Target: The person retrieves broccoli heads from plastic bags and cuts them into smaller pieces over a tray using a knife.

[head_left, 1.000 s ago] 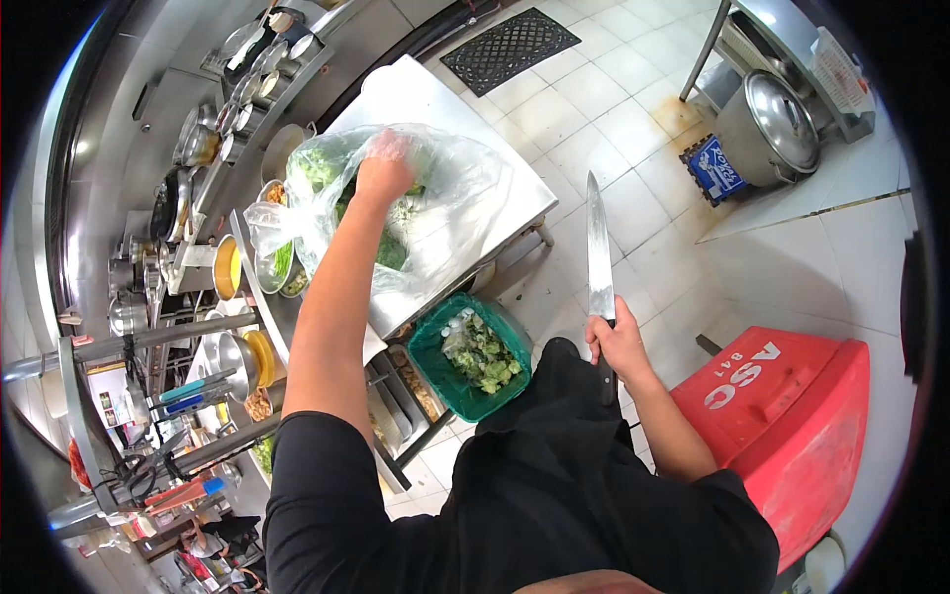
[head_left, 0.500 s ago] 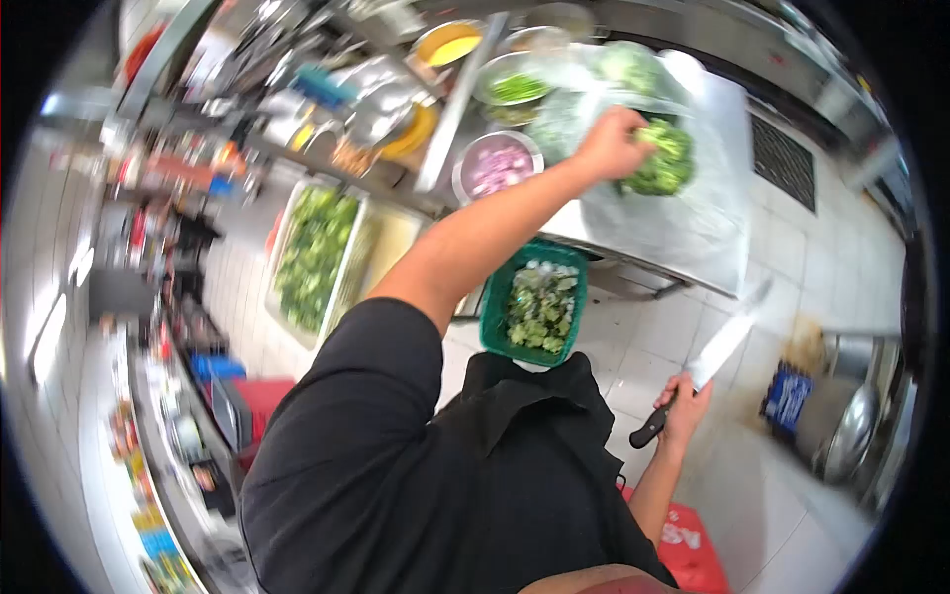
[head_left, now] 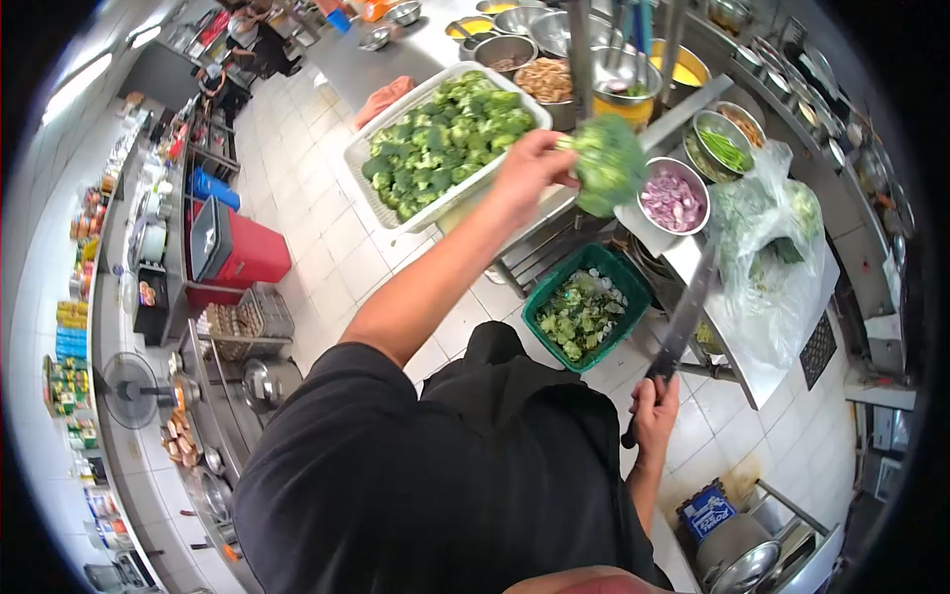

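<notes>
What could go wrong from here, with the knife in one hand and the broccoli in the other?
The right grip holds a long, bare knife; a careless turn might cut the plastic bag, which appears near its tip. The left grip holds the broccoli head at one side, with no support seen beneath, so it could slip and perhaps fall into the green bin.

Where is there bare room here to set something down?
Bare steel counter shows between the broccoli tray and the small metal bowl. Floor tiles lie bare between tray and red bin. Crowded: the white table, with its plastic bag and onion bowl.
</notes>
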`<state>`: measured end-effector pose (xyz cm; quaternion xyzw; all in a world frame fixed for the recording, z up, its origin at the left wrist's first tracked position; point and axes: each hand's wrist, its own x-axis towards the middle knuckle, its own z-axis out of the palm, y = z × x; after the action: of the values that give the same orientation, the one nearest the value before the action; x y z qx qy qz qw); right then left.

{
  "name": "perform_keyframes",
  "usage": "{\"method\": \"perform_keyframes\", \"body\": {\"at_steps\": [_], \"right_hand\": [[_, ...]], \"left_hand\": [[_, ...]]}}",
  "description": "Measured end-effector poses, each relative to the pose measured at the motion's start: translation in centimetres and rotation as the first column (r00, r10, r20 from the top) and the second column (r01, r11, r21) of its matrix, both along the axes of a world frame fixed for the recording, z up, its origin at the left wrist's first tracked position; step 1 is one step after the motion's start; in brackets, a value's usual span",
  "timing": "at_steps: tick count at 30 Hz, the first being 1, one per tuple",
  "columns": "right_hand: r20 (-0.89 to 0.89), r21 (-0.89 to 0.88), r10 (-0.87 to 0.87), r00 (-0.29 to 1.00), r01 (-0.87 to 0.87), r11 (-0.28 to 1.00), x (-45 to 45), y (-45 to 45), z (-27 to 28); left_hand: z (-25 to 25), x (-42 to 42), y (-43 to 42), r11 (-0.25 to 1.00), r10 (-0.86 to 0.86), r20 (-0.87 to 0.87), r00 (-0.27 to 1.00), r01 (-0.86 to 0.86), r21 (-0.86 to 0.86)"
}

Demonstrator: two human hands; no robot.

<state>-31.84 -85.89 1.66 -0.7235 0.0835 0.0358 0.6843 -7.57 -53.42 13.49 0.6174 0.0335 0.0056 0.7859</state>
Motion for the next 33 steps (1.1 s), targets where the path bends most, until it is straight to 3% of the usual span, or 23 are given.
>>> {"method": "perform_keyframes", "body": {"at_steps": [3,6,9,12,15,18,24,33], "right_hand": [[0.029,-0.003,0.147,0.989,-0.147,0.989,1.0,5.9,1.0],[0.026,-0.024,0.198,0.98,-0.198,0.98,0.8,12.1,1.7],[0.036,-0.095,0.246,0.968,-0.242,0.966,0.5,18.1,1.9],[0.029,-0.178,0.299,0.954,-0.29,0.94,0.4,24.5,3.1],[-0.03,-0.345,0.358,0.933,-0.346,0.873,1.5,28.5,2.8],[-0.011,-0.512,0.391,0.921,-0.34,0.789,2.1,33.7,9.0],[-0.023,-0.784,0.567,0.823,-0.367,0.5,6.9,38.1,12.2],[-0.076,-0.849,0.701,0.709,-0.415,0.327,13.9,39.8,10.4]], "left_hand": [[-1.4,-2.1,10.8,0.947,0.22,-0.073,0.973,-0.231,-0.225],[-3.6,-3.0,20.8,0.879,0.401,-0.126,0.907,-0.42,-0.225],[-5.3,-3.4,28.6,0.88,0.418,-0.161,0.894,-0.442,-0.171],[-9.3,-2.2,34.5,0.815,0.457,-0.224,0.861,-0.506,-0.281],[-7.8,-3.3,35.9,0.804,0.464,-0.266,0.845,-0.528,-0.274],[-8.9,-2.5,37.3,0.834,0.401,-0.24,0.884,-0.461,-0.303],[-10.0,-2.0,36.5,0.883,0.379,-0.191,0.906,-0.415,-0.219],[-9.1,-2.4,35.6,0.897,0.427,-0.161,0.89,-0.439,-0.045]]}}
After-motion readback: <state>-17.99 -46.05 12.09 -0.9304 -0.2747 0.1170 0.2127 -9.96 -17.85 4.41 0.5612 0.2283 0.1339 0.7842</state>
